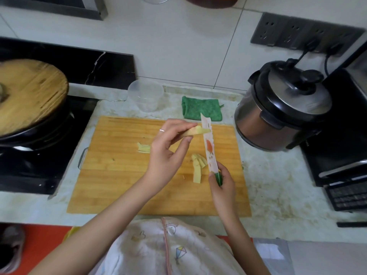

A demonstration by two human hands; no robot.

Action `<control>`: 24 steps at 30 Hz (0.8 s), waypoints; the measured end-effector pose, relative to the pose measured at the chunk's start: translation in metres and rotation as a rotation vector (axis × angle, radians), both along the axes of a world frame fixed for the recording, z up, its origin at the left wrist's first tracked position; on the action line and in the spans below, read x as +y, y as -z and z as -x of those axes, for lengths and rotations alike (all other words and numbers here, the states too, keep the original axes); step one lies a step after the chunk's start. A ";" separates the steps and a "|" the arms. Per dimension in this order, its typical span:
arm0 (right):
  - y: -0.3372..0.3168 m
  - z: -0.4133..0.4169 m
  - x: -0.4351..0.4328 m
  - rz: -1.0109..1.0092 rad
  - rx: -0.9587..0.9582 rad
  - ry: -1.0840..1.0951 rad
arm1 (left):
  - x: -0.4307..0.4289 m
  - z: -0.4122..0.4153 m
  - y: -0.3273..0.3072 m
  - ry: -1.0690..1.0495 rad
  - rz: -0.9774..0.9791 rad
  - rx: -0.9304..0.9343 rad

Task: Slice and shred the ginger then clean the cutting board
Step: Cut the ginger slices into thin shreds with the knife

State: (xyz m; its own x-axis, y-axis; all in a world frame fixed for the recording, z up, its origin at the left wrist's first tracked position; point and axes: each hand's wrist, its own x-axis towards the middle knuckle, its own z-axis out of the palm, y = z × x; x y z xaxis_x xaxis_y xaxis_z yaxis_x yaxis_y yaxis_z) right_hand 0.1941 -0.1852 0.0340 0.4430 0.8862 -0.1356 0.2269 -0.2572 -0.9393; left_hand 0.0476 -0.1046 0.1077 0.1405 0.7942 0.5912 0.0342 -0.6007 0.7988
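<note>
A bamboo cutting board [123,175] lies on the counter in front of me. My left hand [168,147] pinches a pale yellow ginger slice [195,131] above the board, its tip against the knife blade. My right hand [220,183] grips the green handle of a white patterned knife [208,143], blade pointing away from me. A small heap of ginger shreds [143,147] lies mid-board. A pile of ginger strips [198,165] lies beside the blade.
A clear plastic tub [146,97] and a folded green cloth [201,108] sit behind the board. A pressure cooker [282,108] stands at right, with a black appliance [341,147] beyond. A wok with a wooden lid [27,94] is on the stove at left.
</note>
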 end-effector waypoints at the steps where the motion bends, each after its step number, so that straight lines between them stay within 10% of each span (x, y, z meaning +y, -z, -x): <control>1: 0.001 0.002 0.004 0.004 0.021 -0.039 | 0.003 0.002 0.009 -0.052 0.057 0.048; 9: 0.021 0.035 0.029 0.215 0.044 -0.325 | 0.016 0.046 0.127 -0.274 0.744 0.432; 24: 0.043 0.063 0.006 0.298 -0.031 -0.466 | -0.001 0.041 0.166 -0.200 1.026 0.300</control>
State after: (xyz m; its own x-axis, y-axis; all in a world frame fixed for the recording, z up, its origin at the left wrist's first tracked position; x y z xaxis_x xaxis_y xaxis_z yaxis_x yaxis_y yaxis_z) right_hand 0.1315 -0.1793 -0.0093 0.0212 0.9147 -0.4035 0.4062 -0.3767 -0.8325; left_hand 0.0067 -0.1051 -0.0585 -0.0179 0.9148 -0.4036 0.3343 0.3859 0.8598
